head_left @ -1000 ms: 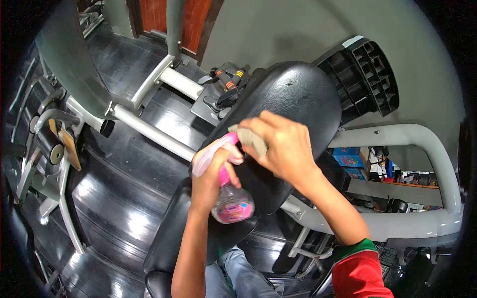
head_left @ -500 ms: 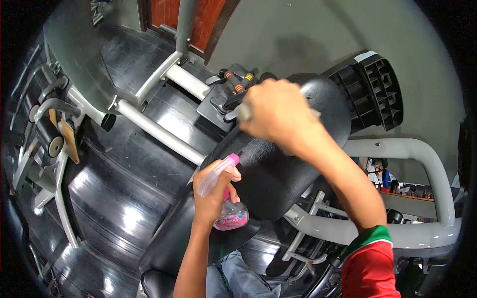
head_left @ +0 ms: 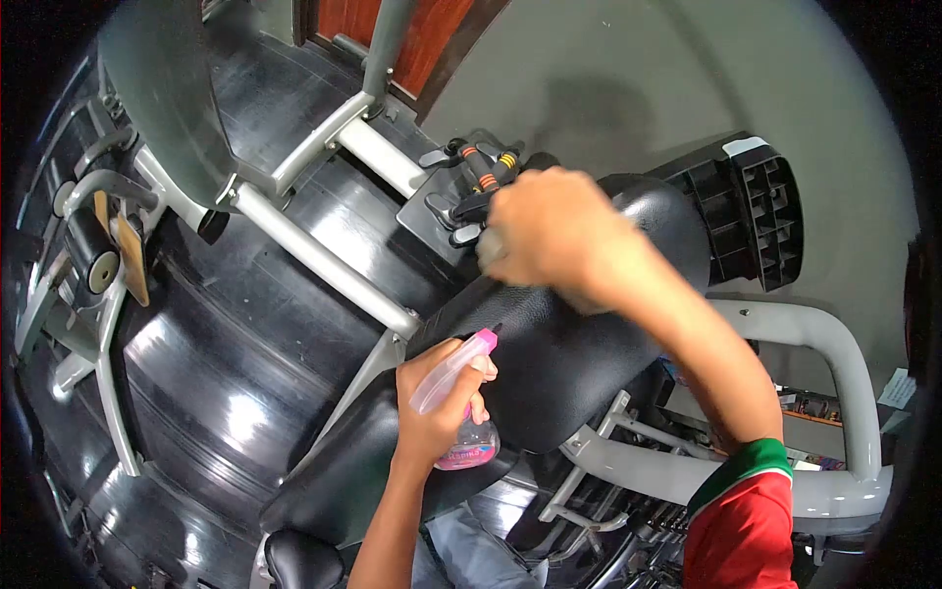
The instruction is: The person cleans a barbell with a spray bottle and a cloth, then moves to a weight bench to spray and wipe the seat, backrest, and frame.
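And there's the bare left forearm point(head_left: 394, 515), standing nearly upright, while the bare left hand point(head_left: 444, 414) is gripping, fingers curling inward. Over on the other side, the bare right forearm point(head_left: 702, 348) is slanting forward and inward, and the bare right hand point(head_left: 559, 236) is showing blurred, knuckles facing up, reaching farther forward than the left.

This is a gym: a black upholstered exercise pad point(head_left: 579, 368) adjoins a pale tubular frame point(head_left: 667, 469), another exercise machine point(head_left: 113, 402) with a roller pad point(head_left: 90, 247) stands at left, and striped handles point(head_left: 480, 169) lie near the wall point(head_left: 628, 59).
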A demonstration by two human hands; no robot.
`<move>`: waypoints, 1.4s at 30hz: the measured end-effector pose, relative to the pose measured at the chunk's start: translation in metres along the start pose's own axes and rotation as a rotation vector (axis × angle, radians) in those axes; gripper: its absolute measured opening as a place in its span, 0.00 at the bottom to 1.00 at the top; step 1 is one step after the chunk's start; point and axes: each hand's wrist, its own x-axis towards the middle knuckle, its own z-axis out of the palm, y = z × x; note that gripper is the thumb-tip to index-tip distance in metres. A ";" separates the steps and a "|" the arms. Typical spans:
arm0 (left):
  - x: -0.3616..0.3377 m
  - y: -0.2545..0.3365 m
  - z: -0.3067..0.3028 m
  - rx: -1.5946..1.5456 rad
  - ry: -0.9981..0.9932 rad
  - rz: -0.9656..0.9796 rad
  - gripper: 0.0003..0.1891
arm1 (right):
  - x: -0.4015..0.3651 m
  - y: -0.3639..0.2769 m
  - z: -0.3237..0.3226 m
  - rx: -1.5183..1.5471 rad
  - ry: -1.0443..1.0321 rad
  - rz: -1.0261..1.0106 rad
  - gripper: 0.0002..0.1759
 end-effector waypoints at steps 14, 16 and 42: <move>-0.002 -0.002 -0.007 -0.023 -0.037 0.003 0.16 | -0.023 0.015 0.018 -0.030 0.309 0.149 0.16; -0.004 -0.007 -0.010 -0.148 -0.019 -0.038 0.13 | -0.034 -0.002 0.040 0.022 0.395 0.065 0.13; 0.001 -0.014 -0.012 0.042 0.012 0.033 0.26 | -0.132 -0.003 0.119 0.459 0.873 0.314 0.20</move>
